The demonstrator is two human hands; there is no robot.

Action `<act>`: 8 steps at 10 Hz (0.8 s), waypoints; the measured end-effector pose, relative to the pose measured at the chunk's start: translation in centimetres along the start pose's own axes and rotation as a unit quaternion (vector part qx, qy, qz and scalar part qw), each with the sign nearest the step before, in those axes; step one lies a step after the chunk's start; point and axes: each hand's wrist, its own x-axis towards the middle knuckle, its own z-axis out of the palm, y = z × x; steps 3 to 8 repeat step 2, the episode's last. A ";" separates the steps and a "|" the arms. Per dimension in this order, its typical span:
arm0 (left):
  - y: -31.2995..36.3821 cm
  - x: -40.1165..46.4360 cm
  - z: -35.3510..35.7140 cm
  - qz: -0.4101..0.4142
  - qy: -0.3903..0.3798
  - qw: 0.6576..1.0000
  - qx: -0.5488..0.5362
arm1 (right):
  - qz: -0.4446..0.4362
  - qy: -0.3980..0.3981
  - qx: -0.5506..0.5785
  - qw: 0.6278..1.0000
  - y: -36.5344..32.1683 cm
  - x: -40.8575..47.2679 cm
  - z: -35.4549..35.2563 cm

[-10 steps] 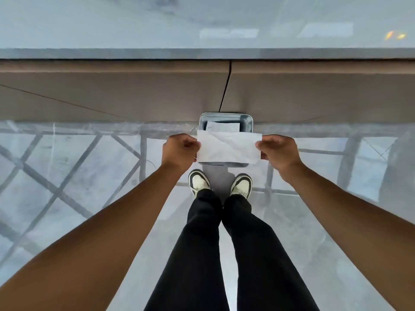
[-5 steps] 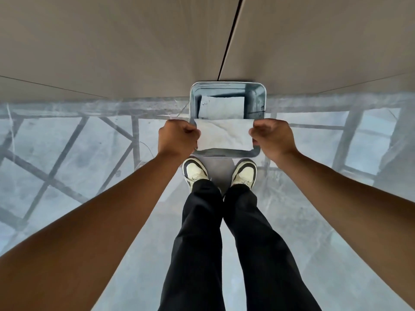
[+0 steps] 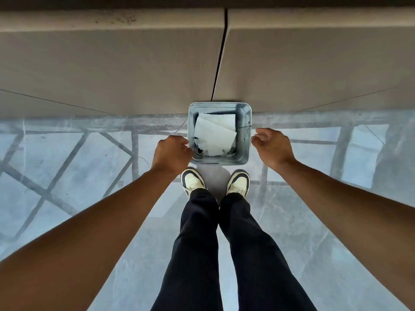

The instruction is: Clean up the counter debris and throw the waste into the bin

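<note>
A square grey metal bin [image 3: 243,133] stands on the floor against the counter's base panel, straight in front of my feet. White crumpled paper [image 3: 214,136] lies inside it, over some darker scraps at the bottom. My left hand [image 3: 171,152] hovers at the bin's left rim, fingers loosely curled, holding nothing. My right hand [image 3: 272,145] is just right of the bin with its fingers spread and nothing in them.
The beige counter front [image 3: 112,70] with a dark vertical seam [image 3: 219,63] rises behind the bin. My shoes [image 3: 193,181] stand just short of the bin on a glossy grey marble floor [image 3: 67,158] that reflects a railing pattern.
Both hands held a white paper sheet stretched over the bin; they have let it go and moved apart. The paper now lies inside the bin. The view tilted further down.
</note>
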 end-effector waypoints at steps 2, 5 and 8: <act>2.4 -4.2 -4.3 0.037 -0.014 0.998 0.041 | -0.053 -0.052 -0.112 0.991 -3.9 -3.4 -4.4; 2.4 -4.2 -4.3 0.037 -0.014 0.998 0.041 | -0.053 -0.052 -0.112 0.991 -3.9 -3.4 -4.4; 2.4 -4.2 -4.3 0.037 -0.014 0.998 0.041 | -0.053 -0.052 -0.112 0.991 -3.9 -3.4 -4.4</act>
